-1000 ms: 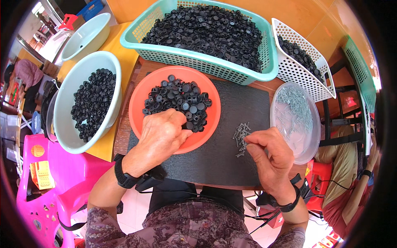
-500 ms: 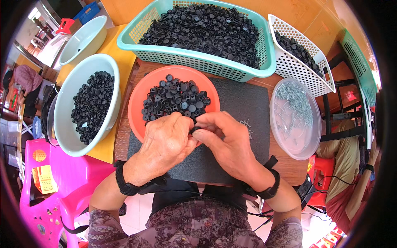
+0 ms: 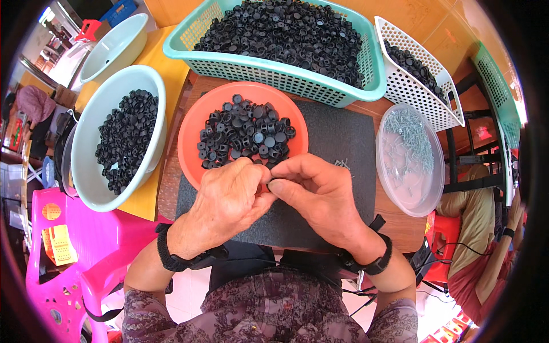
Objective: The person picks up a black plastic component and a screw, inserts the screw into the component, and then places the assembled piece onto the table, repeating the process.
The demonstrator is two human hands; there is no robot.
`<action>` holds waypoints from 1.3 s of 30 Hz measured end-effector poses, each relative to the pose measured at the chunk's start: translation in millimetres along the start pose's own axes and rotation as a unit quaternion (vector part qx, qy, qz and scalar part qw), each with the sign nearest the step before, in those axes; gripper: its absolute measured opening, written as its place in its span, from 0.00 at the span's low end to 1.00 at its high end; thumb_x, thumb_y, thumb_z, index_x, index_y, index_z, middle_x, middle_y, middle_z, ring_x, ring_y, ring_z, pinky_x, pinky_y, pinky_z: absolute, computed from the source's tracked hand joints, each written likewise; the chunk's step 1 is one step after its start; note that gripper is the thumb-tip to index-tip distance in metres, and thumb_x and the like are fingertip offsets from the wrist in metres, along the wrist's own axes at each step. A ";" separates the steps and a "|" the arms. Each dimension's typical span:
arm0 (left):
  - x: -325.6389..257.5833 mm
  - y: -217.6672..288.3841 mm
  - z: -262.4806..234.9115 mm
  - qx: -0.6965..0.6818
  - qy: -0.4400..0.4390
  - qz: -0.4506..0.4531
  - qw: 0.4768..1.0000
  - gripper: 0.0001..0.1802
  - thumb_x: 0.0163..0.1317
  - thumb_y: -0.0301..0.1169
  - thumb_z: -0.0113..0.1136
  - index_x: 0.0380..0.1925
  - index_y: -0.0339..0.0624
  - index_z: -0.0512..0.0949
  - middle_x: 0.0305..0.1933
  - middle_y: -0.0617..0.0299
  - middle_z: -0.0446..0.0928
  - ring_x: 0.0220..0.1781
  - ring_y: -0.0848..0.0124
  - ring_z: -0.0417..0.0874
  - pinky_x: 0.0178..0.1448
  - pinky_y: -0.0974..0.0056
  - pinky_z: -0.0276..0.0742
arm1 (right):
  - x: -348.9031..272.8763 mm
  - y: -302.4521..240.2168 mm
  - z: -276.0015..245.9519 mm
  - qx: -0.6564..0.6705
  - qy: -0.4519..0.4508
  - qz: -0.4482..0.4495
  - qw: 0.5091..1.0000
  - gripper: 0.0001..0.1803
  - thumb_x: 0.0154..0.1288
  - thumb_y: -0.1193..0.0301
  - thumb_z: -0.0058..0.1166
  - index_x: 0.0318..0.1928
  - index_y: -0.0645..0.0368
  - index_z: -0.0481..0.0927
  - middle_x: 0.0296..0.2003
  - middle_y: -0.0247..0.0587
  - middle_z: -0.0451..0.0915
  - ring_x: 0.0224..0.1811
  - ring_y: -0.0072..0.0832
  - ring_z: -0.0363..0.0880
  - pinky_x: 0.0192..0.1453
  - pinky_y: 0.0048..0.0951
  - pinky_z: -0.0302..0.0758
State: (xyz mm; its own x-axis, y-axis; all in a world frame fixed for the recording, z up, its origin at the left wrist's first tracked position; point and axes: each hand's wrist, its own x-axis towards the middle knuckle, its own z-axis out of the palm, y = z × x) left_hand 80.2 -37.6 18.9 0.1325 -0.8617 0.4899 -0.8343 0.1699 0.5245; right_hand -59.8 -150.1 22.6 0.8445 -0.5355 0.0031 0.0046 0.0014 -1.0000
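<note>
Fingertips of left hand (image 3: 231,197) & right hand (image 3: 320,194) were pinched on small black cap (image 3: 270,184), best kept square over black mat (image 3: 337,143) w/ orange bowl (image 3: 191,137) close.

Beyond hands: dish of caps (image 3: 243,137) on mat (image 3: 337,143), long basket (image 3: 274,68) behind.
Left of left hand (image 3: 231,197): basin (image 3: 91,143).
Right of right hand (image 3: 317,191): screw tub (image 3: 412,160).

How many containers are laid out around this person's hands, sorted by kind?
Round basins: 2, pale blue
Mesh baskets: 3, teal, white, green
Orange bowl: 1
Clear round tub: 1
Total: 7
</note>
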 end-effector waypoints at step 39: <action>-32.0 53.3 40.2 -0.634 0.044 -0.440 0.634 0.08 0.63 0.27 0.63 0.36 0.32 0.80 0.30 0.57 0.81 0.25 0.73 0.79 0.30 0.70 0.75 | -51.7 3.1 -30.9 -0.290 0.028 -0.238 0.926 0.11 0.49 0.77 0.67 0.35 0.60 0.81 0.30 0.37 0.80 0.32 0.34 0.75 0.35 0.32 0.70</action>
State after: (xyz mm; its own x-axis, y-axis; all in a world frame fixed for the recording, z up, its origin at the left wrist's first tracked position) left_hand 9.9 -20.2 3.2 0.3246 -0.8694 -0.3726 0.6778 -0.0609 0.7327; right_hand -120.0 -148.5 19.2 0.7919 -0.4016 0.4601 0.0668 -0.6919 -0.7189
